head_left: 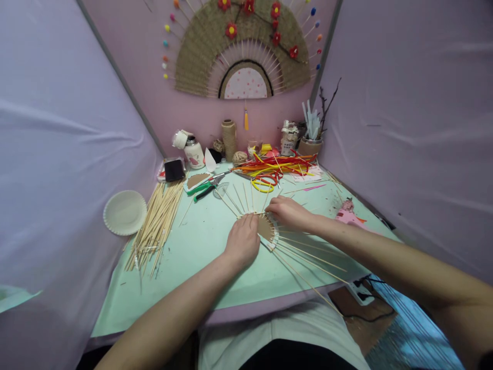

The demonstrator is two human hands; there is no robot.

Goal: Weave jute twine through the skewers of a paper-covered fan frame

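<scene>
A half-round brown cardboard piece with a pale rim lies on the green table, and thin wooden sticks fan out from its curved edge. My left hand lies flat over the left part of the cardboard, fingers stretched forward and close together. At the far rim, my right hand has its fingertips bent together beside the base of the sticks. Whatever is between those fingertips is too small to make out.
Loose sticks and a white plate are at the left. Green-handled pliers, yellow-handled scissors and colourful pipe cleaners lie behind. A pink glue gun is at the right. A decorated fan hangs on the back wall.
</scene>
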